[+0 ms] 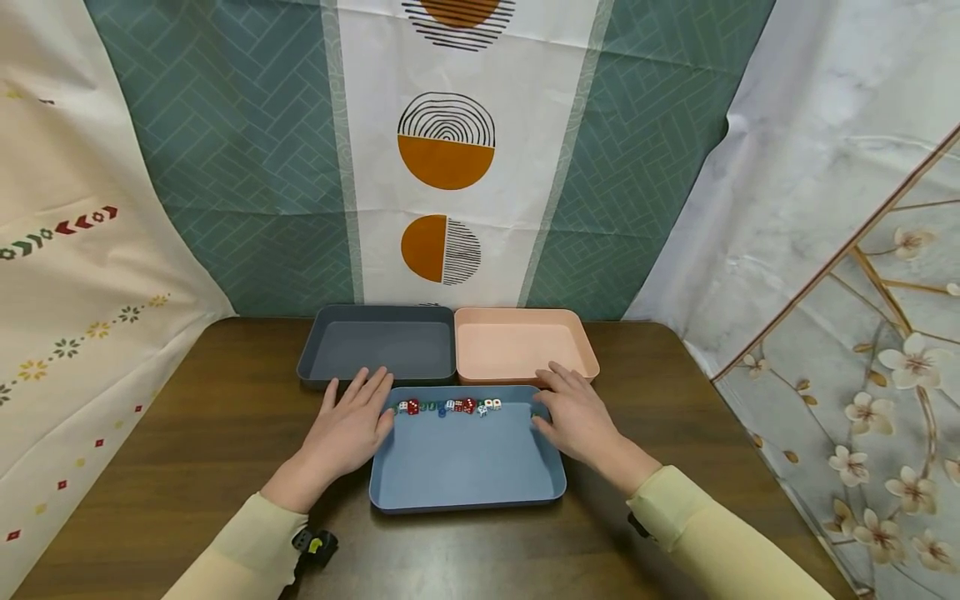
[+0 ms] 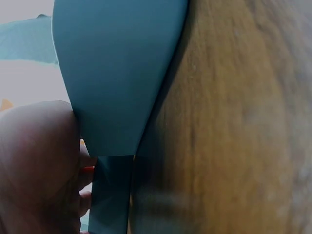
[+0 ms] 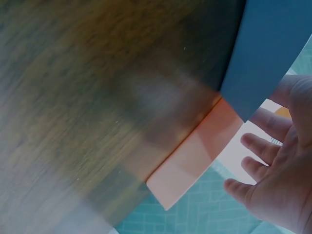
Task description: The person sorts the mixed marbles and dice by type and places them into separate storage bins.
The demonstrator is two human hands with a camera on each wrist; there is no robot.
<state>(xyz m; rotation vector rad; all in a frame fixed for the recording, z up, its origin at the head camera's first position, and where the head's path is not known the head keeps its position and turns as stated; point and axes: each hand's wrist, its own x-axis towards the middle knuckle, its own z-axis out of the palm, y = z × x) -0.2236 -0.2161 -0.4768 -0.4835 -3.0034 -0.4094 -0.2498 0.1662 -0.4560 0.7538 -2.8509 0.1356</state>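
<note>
Shallow blue plastic tray (image 1: 465, 467): floor open except a row of small coloured dice (image 1: 450, 407) along the far wall. Behind it, dark grey tray (image 1: 378, 346) and peach tray (image 1: 521, 343) block. Brown wooden table (image 1: 210, 433) open either side.

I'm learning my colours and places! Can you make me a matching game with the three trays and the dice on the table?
Things:
1. grey tray
2. pink tray
3. blue tray
4. dice

Places:
A. nearest the person, between the left hand and the right hand
B. far side, on the left
C. in a row along the far inside edge of the blue tray
D. far side, on the right

Pairs: 1-B, 2-D, 3-A, 4-C
</note>
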